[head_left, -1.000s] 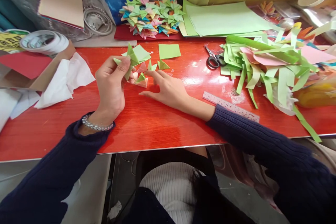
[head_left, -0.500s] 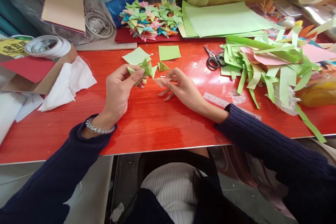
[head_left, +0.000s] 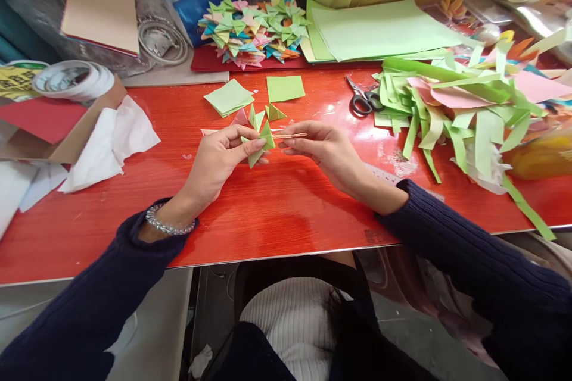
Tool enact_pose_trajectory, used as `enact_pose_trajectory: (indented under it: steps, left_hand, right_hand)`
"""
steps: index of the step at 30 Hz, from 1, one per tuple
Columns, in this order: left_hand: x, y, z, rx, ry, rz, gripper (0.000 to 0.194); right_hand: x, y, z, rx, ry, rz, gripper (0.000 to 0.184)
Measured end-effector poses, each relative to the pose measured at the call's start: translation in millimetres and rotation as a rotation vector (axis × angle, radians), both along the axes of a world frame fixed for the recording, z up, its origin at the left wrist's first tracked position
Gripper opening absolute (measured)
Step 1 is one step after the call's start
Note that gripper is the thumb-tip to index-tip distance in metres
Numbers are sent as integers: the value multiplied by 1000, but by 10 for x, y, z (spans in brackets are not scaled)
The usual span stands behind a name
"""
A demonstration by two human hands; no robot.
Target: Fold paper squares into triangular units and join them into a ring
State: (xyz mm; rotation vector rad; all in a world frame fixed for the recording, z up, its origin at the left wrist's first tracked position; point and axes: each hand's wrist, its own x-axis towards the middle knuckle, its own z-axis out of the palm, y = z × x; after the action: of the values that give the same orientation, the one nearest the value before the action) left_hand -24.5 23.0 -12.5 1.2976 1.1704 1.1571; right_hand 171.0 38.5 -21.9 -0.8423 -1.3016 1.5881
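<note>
Between the thumb and fingers of my left hand (head_left: 223, 155) is a cluster of folded green paper pieces (head_left: 267, 136) with pointed tips. Pink points (head_left: 240, 117) show behind that hand; whether they belong to the cluster I cannot tell. My right hand (head_left: 328, 149) pinches a thin folded orange paper piece (head_left: 290, 136), seen edge-on, its end close to the green cluster. Contact between the two is unclear. A small folded green triangle (head_left: 276, 112) lies just beyond the hands, near pale green paper squares (head_left: 229, 97) and a brighter green square (head_left: 286, 88).
Black-handled scissors (head_left: 361, 101) lie beside a heap of green paper strips (head_left: 429, 95). My right forearm partly covers a clear ruler (head_left: 382, 174). Folded-paper rings (head_left: 241, 30) and large green sheets (head_left: 379, 30) are at the back. Tape rolls (head_left: 74, 79) sit in a box at left.
My left hand has moved right and turned the green cluster, bringing pink points into view. My right hand has turned the orange piece edge-on, and the two pieces are closer.
</note>
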Motion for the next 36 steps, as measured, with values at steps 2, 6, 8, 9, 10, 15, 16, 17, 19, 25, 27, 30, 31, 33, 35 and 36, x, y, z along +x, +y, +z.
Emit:
enact_pose_trajectory:
  steps: [2, 6, 8, 9, 10, 15, 16, 17, 19, 25, 27, 30, 31, 33, 35, 36]
  left_hand:
    - [5, -4, 10, -30, -21, 4, 13]
    - [14, -10, 26, -61, -2, 25, 14]
    - [17, -11, 31, -64, 6, 29, 15]
    - [18, -12, 33, -64, 7, 30, 16]
    - [19, -12, 36, -63, 6, 28, 16]
    - [10, -12, 48, -56, 3, 42, 14]
    - [6, -12, 50, -53, 0, 46, 13]
    - [3, -12, 51, -49, -6, 48, 12]
    - [-1, -11, 49, -47, -21, 46, 11]
    - [3, -5, 9, 24, -38, 27, 10]
    - [-2, -6, -14, 84, -23, 22, 16]
    - [-8, -15, -39, 168, -14, 10, 17]
    - [-6, -20, -42, 183, -19, 3, 16]
    - [2, -32, -40, 192, -32, -17, 15]
    - [13, -46, -34, 181, -39, -41, 15]
    - [18, -52, -32, 176, -36, -48, 16]
  right_hand:
    - [11, 12, 1, -14, -1, -17, 17]
    - [19, 16, 28, -30, -8, -9, 22]
    - [19, 12, 41, 1, -19, 12, 22]
    - [20, 11, 46, 15, -22, 23, 22]
    - [20, 9, 51, 23, -21, 34, 22]
    - [21, 5, 85, -69, 58, 34, 19]
    - [22, 6, 92, -85, 66, 25, 18]
    - [24, 9, 97, -90, 64, 21, 18]
    - [31, 18, 102, -73, 40, 32, 20]
    - [48, 11, 138, 135, -131, 9, 25]
    - [46, -15, 167, 203, -165, -6, 26]
    - [38, -55, 194, 257, -163, -38, 23]
    - [34, -65, 196, 263, -162, -55, 22]
    - [23, -79, 194, 263, -172, -78, 23]
    - [10, -87, 196, 250, -184, -73, 24]
    - [3, -90, 201, 241, -185, -61, 24]
